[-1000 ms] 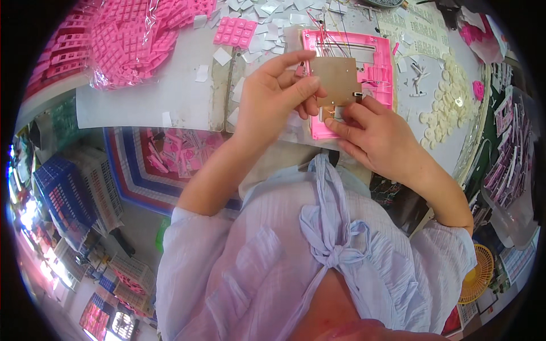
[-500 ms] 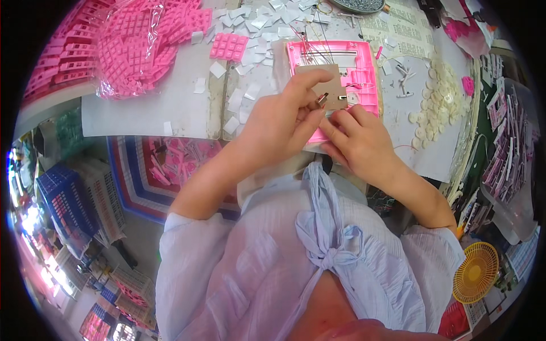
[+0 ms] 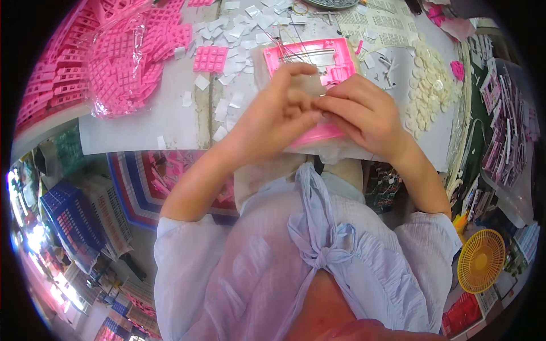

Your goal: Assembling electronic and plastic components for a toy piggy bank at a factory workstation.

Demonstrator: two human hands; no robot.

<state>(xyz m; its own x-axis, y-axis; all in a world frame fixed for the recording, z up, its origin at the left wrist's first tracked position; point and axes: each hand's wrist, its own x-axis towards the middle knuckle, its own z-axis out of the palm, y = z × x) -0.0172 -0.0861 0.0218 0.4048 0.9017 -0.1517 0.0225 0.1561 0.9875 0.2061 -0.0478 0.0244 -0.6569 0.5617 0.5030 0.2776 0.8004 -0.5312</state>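
Note:
Both of my hands meet over the lower part of a pink plastic casing (image 3: pixel 341 54) on the table. My left hand (image 3: pixel 278 111) has its fingers curled, thumb and fingertips drawn together, the index finger arched above. My right hand (image 3: pixel 367 113) is closed, its fingertips pinched against those of the left. Whatever lies between the fingertips is too small and too covered to make out. A blurred tan patch (image 3: pixel 310 85) shows behind the left fingers, perhaps a board. Thin wires (image 3: pixel 284 45) stick up over the casing's far left side.
At the left lie a clear bag of pink keypad parts (image 3: pixel 125 74) and a loose pink keypad (image 3: pixel 210 59). White paper squares (image 3: pixel 233 31) are scattered beyond. To the right are small white rods (image 3: pixel 388 68) and cream discs (image 3: pixel 426 85). A striped tub (image 3: pixel 133 193) stands below the table's edge.
My right hand has risen and closed in against the left fingertips. The brown board with metal contacts, plain before, is now mostly hidden. The whole view has shifted slightly.

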